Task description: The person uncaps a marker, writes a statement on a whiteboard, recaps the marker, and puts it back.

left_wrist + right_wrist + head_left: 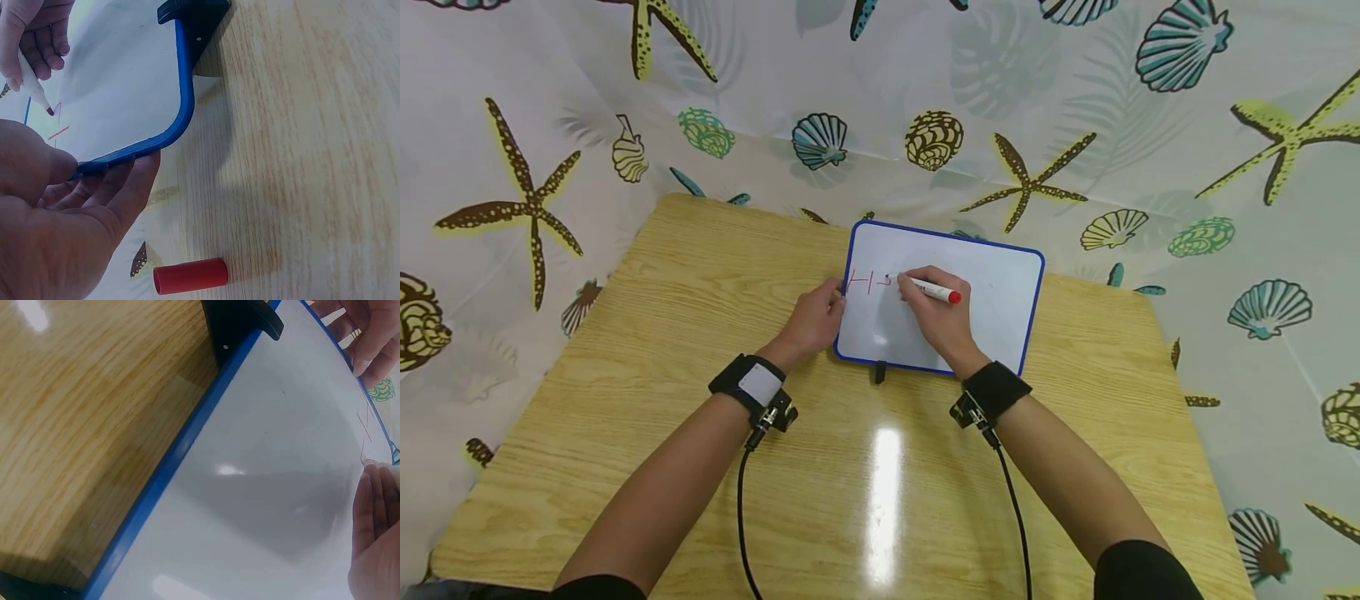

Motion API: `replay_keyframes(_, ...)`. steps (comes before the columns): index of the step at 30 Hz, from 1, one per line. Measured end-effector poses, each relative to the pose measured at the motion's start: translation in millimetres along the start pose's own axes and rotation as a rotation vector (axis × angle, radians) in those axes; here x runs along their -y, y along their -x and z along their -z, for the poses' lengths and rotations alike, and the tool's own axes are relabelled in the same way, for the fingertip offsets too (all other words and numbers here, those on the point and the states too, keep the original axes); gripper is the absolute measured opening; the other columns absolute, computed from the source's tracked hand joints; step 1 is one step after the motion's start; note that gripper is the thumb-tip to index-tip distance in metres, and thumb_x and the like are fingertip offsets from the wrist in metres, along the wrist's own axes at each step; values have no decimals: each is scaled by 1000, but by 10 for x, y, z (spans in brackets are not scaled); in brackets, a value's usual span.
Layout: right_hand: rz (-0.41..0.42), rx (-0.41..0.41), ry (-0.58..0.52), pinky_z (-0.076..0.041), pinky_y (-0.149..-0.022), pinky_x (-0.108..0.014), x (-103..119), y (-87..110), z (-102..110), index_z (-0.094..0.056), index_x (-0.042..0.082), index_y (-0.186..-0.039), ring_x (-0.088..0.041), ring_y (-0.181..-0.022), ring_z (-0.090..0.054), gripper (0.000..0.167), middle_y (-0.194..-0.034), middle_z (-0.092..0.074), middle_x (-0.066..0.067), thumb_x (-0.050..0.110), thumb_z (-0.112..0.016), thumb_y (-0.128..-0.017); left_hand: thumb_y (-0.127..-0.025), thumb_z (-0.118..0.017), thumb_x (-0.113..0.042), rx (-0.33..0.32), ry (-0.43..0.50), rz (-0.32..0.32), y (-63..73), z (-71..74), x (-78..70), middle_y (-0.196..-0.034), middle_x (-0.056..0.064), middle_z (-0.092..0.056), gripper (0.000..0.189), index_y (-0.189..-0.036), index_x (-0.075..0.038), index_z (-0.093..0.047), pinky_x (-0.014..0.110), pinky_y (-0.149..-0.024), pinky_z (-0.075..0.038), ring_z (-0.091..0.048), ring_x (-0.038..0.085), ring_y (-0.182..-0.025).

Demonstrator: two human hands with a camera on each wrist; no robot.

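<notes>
Right hand (946,320) grips marker (933,290), whiteboard (992,292) below; left hand (812,322) pinches the board's rim (186,94), red cap (192,276) near that grip.

One blue-framed rectangular whiteboard (996,292). Over it: one white, red-ended marker (934,290). Along its near edge: two black supports (234,325). Beside it: one hollow red cylindrical cap (192,276). At it: two bare hands (811,323) (946,318).

Whiteboard (996,304) cropped in the 2 wrist views, right hand (378,544) cut off at right wrist view's edge
</notes>
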State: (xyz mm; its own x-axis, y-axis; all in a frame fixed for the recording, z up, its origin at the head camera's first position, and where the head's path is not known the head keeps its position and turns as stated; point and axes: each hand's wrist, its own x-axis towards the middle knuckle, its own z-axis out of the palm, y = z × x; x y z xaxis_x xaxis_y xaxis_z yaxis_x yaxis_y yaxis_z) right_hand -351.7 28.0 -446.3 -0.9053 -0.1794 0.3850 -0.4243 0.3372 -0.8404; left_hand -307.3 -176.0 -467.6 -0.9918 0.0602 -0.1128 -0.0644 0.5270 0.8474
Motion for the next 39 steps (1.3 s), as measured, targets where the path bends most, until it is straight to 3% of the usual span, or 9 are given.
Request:
replay_keyframes(7,13,2,3,-52,-66,-28,-10,-8,3,-78,5,-91,-17,-73,-68,19,-80,-75,-6,21,-71,-96,-112,-37,-17,-1,-8,-3,-4,-5,0,-122,20,-64,39,-148,-3,-43,42,-88,-53,-62,30,-102)
replay_keyframes(39,-5,49,-29,-51,-64,-30,12,55,-92,-77,2,-94,-19,-74,-69,19,-82,-75,-7,20,-71,-96,-113,-36,-18,1,-11,0,1,-8,9,-117,18,-65,39,-148,-4,-44,40,-83,-52,-62,29,-98)
